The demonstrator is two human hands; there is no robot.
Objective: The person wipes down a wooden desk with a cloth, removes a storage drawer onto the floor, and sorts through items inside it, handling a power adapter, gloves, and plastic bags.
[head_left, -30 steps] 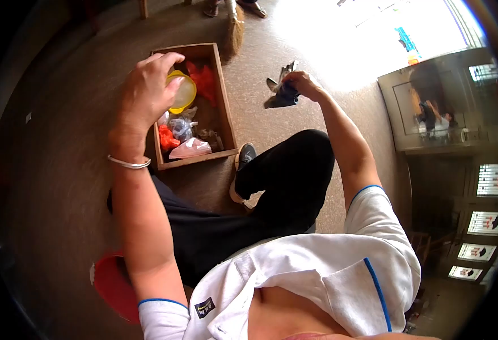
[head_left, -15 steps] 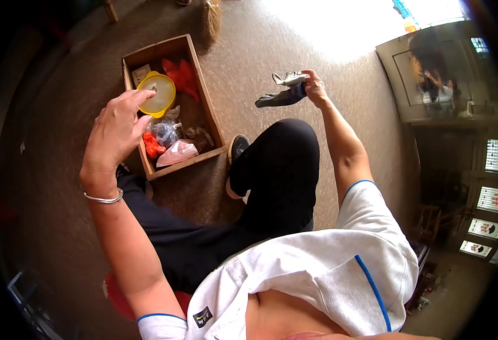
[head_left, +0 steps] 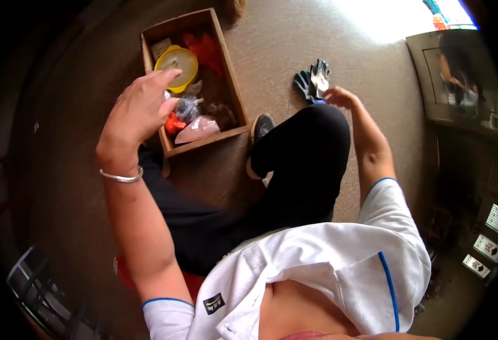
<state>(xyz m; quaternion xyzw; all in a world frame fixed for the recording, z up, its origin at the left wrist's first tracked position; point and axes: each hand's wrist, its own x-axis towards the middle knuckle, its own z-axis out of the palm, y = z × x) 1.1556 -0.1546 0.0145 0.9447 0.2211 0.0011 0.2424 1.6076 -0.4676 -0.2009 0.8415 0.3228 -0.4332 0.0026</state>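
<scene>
My left hand (head_left: 144, 105) hovers over the left side of a wooden box (head_left: 235, 85), thumb and fingers apart with nothing held. Under and beyond its fingertips is a round yellow-rimmed container with a translucent lid (head_left: 182, 63). A pair of work gloves (head_left: 317, 82), dark and pale grey, lies on the floor right of the box, fingers pointing away from me. Just right of the gloves' cuffs is my right hand (head_left: 341, 97), its fingers loosely extended and slightly blurred; it appears to hold nothing.
Inside the box are red plastic bags (head_left: 205, 52), a clear bag (head_left: 189, 107), an orange-red bag (head_left: 173, 123) and a pink bag (head_left: 198, 129). My bent knee (head_left: 323, 133) rises near the gloves. A cabinet (head_left: 430, 73) stands at the right.
The gloves have gone from my right hand's grip to the floor, and that hand has let go. My left hand stays raised by the box. The whole view has shifted.
</scene>
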